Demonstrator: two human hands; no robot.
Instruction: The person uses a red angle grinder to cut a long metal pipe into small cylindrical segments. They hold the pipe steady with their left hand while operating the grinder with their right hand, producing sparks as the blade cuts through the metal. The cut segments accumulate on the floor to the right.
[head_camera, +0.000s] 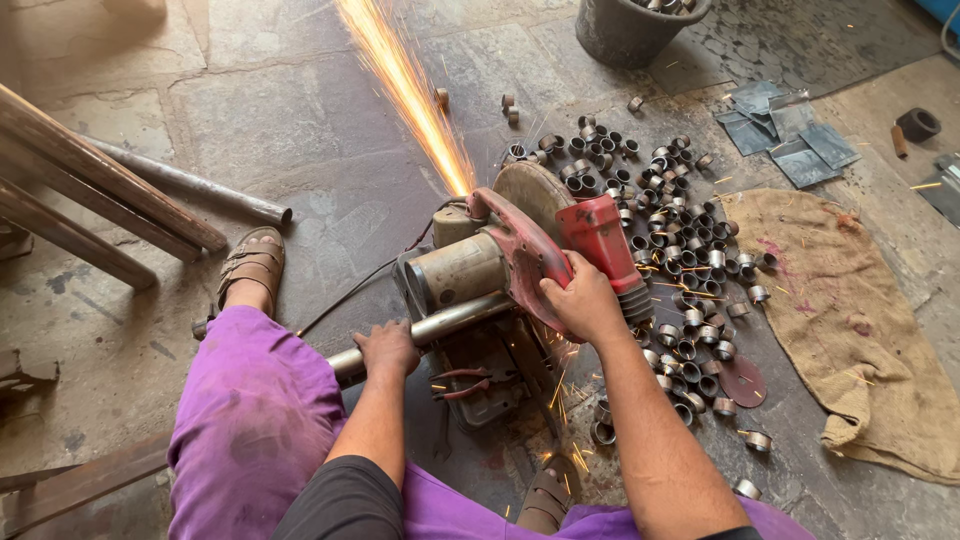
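Note:
A red chop saw (520, 250) sits on the stone floor between my legs, throwing a stream of sparks (405, 85) up and away from the blade. My right hand (583, 300) is wrapped around the saw's red handle. My left hand (388, 350) grips a steel pipe (450, 322) that runs under the saw toward the blade. My left foot in a brown sandal (252, 262) rests beside the pipe's near end.
Several cut metal rings (665, 215) lie scattered right of the saw. A burlap sack (850, 320) lies further right, metal plates (785, 130) behind it, a dark bucket (630, 30) at the top. Long pipes and bars (110, 205) lie at left. Red pliers (462, 385) rest on the saw base.

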